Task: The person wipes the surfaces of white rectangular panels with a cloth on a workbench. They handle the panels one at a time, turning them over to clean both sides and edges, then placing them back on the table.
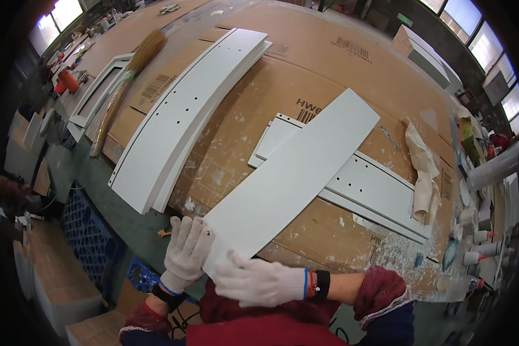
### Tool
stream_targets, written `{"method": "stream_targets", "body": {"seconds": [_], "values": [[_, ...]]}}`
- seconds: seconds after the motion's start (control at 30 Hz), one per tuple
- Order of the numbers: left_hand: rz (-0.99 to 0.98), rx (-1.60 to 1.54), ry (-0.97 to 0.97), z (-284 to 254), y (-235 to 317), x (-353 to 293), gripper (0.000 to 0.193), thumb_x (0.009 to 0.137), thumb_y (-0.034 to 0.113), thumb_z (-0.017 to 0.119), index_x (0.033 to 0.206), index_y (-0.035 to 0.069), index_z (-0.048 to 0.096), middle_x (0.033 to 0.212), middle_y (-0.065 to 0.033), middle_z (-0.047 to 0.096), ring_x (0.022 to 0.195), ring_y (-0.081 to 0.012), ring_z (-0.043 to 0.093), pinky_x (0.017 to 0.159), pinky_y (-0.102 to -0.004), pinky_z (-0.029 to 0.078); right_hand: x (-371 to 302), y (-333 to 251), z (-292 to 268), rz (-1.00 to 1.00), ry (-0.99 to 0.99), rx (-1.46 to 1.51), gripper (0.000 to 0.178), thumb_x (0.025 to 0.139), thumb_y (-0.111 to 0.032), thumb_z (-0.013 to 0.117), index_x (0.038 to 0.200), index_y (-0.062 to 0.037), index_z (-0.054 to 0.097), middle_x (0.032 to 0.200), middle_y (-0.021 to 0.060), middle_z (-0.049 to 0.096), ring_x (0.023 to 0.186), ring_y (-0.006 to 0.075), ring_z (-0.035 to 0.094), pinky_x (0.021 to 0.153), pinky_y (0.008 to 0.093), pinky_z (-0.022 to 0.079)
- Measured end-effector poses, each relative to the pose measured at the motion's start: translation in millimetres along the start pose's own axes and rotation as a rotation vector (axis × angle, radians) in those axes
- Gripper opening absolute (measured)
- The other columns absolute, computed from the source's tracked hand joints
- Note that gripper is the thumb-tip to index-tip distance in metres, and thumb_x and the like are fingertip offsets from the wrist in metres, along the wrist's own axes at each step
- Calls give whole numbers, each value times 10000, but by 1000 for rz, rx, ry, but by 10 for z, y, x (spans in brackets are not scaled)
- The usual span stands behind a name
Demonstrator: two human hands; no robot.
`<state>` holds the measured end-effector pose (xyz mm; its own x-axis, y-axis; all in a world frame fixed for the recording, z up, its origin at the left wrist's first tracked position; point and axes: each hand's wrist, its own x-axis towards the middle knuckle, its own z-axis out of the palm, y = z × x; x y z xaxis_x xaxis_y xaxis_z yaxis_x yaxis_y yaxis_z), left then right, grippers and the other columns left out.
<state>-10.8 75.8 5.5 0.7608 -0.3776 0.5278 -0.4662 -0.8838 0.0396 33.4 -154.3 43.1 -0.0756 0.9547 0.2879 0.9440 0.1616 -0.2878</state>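
A long plain white board [294, 179] lies slantwise over a stack of white boards with drilled holes [380, 190]. Its near end comes close to my body, between my hands. My left hand [187, 254], in a white knit glove, is at the left edge of that end, fingers stretched out and pointing away from me. Across the near end lies my gloved right hand [265, 281], its fingers extended to the left and the thumb side over the board's face. Neither hand is wrapped round the board; the undersides of the fingers are hidden.
Further left, more white drilled boards [179, 109] are stacked on the cardboard-covered table [305, 69]. Beside them lie a straw broom [124, 86] and a white frame [98, 95]. Crumpled brown paper [422, 173] rests at the right. A blue plastic pallet [89, 230] stands below left.
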Motion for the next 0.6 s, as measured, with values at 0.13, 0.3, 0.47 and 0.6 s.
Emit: {"method": "stream_targets", "body": {"seconds": [0.13,0.3,0.47,0.6], "values": [[-11,-112,-87,-115,64,68,355,811,92,629,1152,1,595,1261,-206,555,1286,-409,444,1093,-610,289,-219,-200,-148,248,75,584,305,873,-169,553,1156,-55,562,944,114,608,865,294,615,760,373,497],[38,-44,-67,-93,40,36,374,809,139,631,1151,-6,588,1278,-211,545,1282,-415,448,1081,-614,307,-604,231,-487,849,242,-384,698,760,-404,694,1287,10,503,1301,216,517,1208,361,504,989,470,416],[54,-52,-84,-108,75,101,366,818,156,603,1141,-15,602,1258,-222,560,1265,-412,470,1067,-610,330,-320,-320,-42,291,-31,13,519,871,-362,591,1281,-55,507,1311,134,506,1191,294,508,900,413,470],[94,-32,-106,-190,95,169,377,822,187,584,1135,-19,621,1221,-232,587,1217,-413,517,1034,-575,383,-400,-394,70,390,-100,574,280,946,-261,498,1146,-69,541,1066,98,562,885,281,596,745,390,508]]}}
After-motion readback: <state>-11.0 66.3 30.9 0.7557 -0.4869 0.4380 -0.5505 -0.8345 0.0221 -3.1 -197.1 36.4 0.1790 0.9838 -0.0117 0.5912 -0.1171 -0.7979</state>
